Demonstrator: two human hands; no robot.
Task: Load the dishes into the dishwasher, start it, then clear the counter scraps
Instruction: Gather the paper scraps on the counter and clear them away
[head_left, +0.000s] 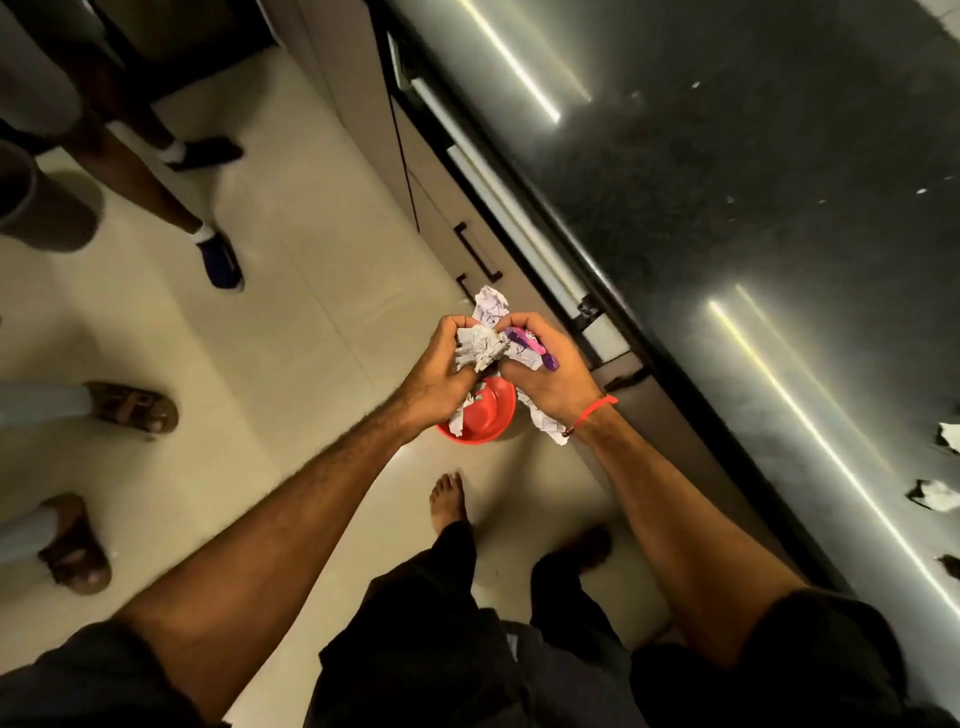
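Because the scraps must drop into the red bin at frame centre, our left hand and right hand clench them directly above it; more litter the desk, lower right.

Paper, plastic, polished stone

I saw crumpled matt paper, a glossy red plastic bin, and a speckled, mirror-glossy black tabletop.
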